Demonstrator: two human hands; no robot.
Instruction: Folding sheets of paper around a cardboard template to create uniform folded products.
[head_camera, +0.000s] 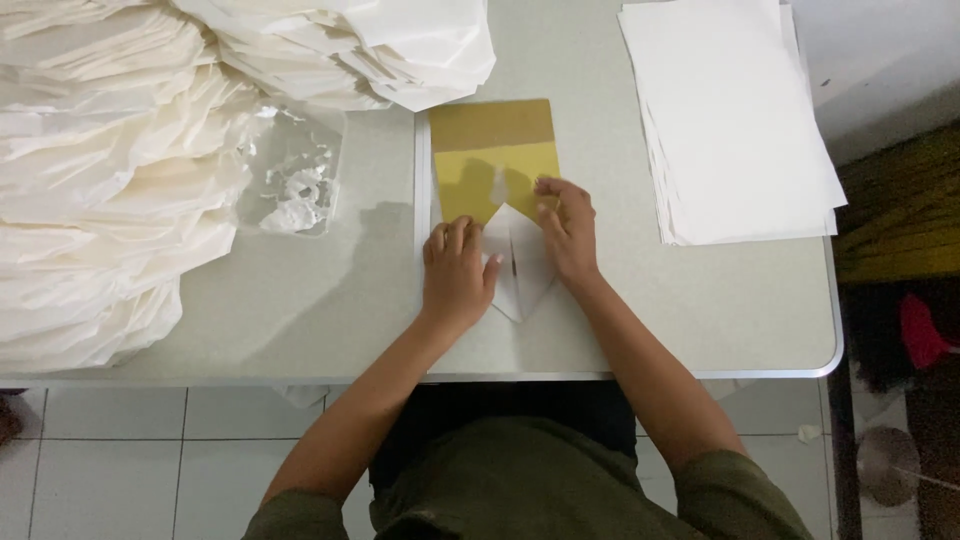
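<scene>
Both hands are down on the desk (300, 300), right at the near edge, working a folded white sheet (518, 262). The sheet comes to a point at the far end and another at the near end, so its long axis runs straight away from the person, with a centre seam down the middle between the two hands.

The left hand (458, 275) lies flat on the sheet's left flap, fingers (447, 238) stretched forward and close together, pressing down rather than gripping. The right hand (568, 228) sits on the right flap, a little further out, fingers (551, 190) curled and splayed, tips pushing onto the paper's upper edge; nothing is lifted or pinched that can be seen. So the sheet is directly beneath and between both hands, and each is equally close to it.

Under the far tip of the sheet lies a yellow card (495, 165) with a brown band across its far end, long axis also pointing away from the person.

Off to the right, well apart, a neat stack of white sheets (730, 120). To the left and far side, big heaps of folded paper (110, 180) crowd the desk, and a crumpled clear plastic wrap (295, 180) lies just beside them. Below the desk edge, white floor tiles (120, 450).
</scene>
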